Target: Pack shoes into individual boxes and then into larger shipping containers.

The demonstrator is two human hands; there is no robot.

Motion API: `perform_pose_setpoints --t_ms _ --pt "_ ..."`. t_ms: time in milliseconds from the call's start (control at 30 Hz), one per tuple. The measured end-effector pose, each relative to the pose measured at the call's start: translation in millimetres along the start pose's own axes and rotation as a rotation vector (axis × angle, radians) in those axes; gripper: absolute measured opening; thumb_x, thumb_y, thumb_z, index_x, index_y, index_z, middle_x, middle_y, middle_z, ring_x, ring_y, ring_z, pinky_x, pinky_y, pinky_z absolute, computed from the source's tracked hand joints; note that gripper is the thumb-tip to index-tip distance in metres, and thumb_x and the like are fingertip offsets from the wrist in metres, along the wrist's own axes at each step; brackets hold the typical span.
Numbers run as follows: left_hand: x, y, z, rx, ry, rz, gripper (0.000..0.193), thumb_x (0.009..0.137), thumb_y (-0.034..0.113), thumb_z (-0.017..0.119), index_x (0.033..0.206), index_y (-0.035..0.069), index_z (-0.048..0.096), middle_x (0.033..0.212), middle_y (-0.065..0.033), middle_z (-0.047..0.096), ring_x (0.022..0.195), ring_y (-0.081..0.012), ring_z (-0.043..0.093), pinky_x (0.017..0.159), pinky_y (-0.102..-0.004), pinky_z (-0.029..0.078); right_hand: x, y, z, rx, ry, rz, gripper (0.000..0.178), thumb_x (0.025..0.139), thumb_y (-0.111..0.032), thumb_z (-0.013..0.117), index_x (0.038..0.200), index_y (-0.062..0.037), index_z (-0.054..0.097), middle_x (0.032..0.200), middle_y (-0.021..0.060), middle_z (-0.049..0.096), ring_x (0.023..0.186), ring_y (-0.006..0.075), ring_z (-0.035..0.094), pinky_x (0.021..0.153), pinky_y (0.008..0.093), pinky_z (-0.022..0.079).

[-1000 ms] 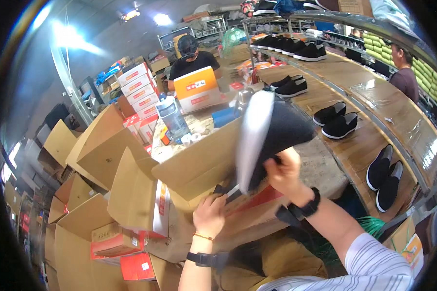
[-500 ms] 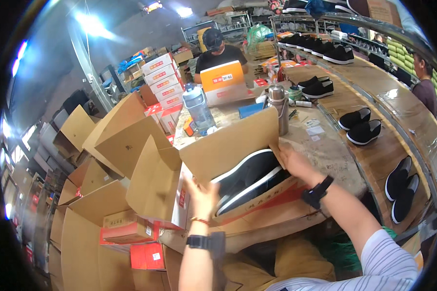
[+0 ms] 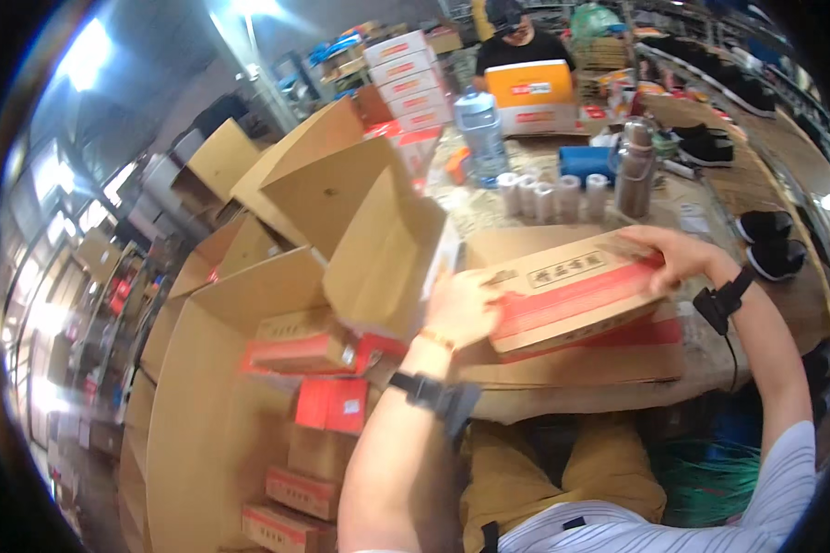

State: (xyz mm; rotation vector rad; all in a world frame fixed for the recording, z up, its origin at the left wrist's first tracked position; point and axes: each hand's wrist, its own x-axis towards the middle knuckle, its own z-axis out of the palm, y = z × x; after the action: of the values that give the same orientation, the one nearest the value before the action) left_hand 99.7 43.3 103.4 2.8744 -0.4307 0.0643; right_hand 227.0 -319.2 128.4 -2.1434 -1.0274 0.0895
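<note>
I hold a brown and red box (image 3: 567,288) with both hands. My left hand (image 3: 463,309) grips its left end, a bit blurry, and my right hand (image 3: 670,255) grips its right end, with the thumb in front. The box is shut and tilted, its right end higher. It is in front of me, over the table (image 3: 701,247), with a flat brown cardboard piece (image 3: 609,367) under it. I can't tell if the two touch. On my left, a big open carton (image 3: 180,405) has small boxes (image 3: 302,494) inside. Past my box stand white rolls (image 3: 568,198), a water bottle (image 3: 481,138) and a metal flask (image 3: 634,175). Black shoes (image 3: 773,258) sit on my right.
</note>
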Motion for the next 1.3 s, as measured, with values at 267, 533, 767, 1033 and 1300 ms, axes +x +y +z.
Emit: perform_pose_setpoints --t_ms 267,533,767,1033,1300 --pt "19 54 4 0.148 -0.229 -0.195 0.109 0.059 0.058 0.073 0.146 0.023 0.018 0.146 -0.0318 0.012 0.137 -0.0453 0.01 0.105 -0.0654 0.011 25 -10 30 -0.442 -0.367 -0.083 0.111 0.044 -0.042 0.08 0.138 -0.0045 0.035 0.133 0.0276 0.037 0.125 0.0421 0.033 0.106 0.0436 0.029" --pt "10 61 32 0.152 -0.012 -0.123 0.102 0.062 0.076 0.056 0.144 0.024 0.026 0.147 -0.0264 0.018 0.137 -0.0429 0.014 0.101 -0.0706 0.009 -10 27 52 -0.701 0.007 -0.282 0.09 0.059 -0.048 0.074 0.131 -0.0034 0.044 0.133 0.0236 0.04 0.123 0.0399 0.038 0.101 0.0437 0.034" --pt "-25 45 77 -0.369 0.862 -0.045 0.091 0.072 0.026 0.075 0.143 0.007 0.022 0.146 -0.0213 0.023 0.136 -0.0336 0.023 0.108 -0.0446 0.023 -53 26 92 0.345 0.65 0.103 0.081 0.071 -0.034 0.073 0.138 -0.0082 0.035 0.14 0.0129 0.039 0.13 0.0273 0.037 0.104 0.0407 0.034" --pt "-84 60 106 -1.647 0.551 -0.047 0.107 0.069 0.008 0.073 0.147 0.008 0.0 0.143 -0.0116 0.027 0.133 -0.0224 0.027 0.108 -0.0381 0.026 -130 75 64 0.572 -0.016 0.371 0.078 0.067 -0.031 0.081 0.129 -0.0035 0.044 0.119 0.0045 0.055 0.112 0.017 0.05 0.095 0.0339 0.04" --pt "-275 38 85 -2.002 1.005 -0.109 0.068 0.073 0.009 0.069 0.133 0.001 0.038 0.129 -0.0167 0.049 0.115 -0.0315 0.051 0.093 -0.0472 0.046 -41 -70 130 0.676 -0.157 -0.156 0.082 0.077 -0.043 0.07 0.139 -0.0047 0.034 0.134 0.0103 0.044 0.124 0.0208 0.042 0.102 0.0366 0.033"
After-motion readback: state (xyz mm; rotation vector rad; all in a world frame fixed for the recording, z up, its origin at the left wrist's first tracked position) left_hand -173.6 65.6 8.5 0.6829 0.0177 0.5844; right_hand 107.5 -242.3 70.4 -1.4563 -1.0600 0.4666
